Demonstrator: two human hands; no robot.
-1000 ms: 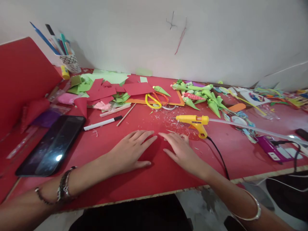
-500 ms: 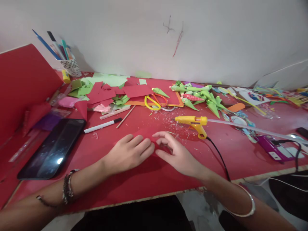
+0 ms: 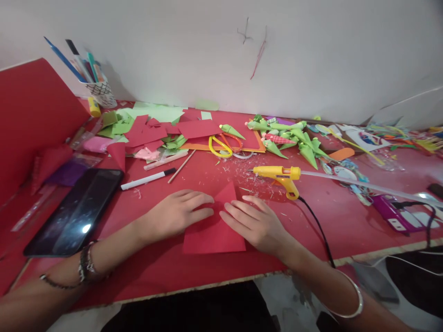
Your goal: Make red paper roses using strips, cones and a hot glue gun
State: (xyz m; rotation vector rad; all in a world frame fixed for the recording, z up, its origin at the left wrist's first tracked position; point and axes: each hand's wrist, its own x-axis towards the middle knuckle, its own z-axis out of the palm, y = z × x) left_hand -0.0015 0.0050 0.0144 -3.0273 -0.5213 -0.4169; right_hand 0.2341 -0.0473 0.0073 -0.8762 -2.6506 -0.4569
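A red piece of paper [image 3: 215, 239], pointed at its far end and straight along its near edge, lies on the red tabletop. My left hand [image 3: 180, 213] rests at its left side, fingers stretched over the paper. From the right, my right hand [image 3: 255, 222] reaches across the paper with its fingers spread and lying flat on it. Neither hand grips the sheet. Parts of the paper are covered by my fingers. Beyond my right hand lies a yellow glue gun [image 3: 278, 174] with a clear glue stick [image 3: 346, 180] out of its back.
A black phone [image 3: 74, 214] lies left of my left arm, with a white marker [image 3: 147, 180] beyond it. Scissors [image 3: 220, 146], red paper scraps [image 3: 147, 133] and green paper cones [image 3: 304, 147] line the back. A purple power strip [image 3: 392, 216] sits right; a pen cup [image 3: 101, 93] stands back left.
My hands have moved apart slightly, and the red paper now shows between and below them. My right hand has flattened onto it. The surrounding items have stayed put.
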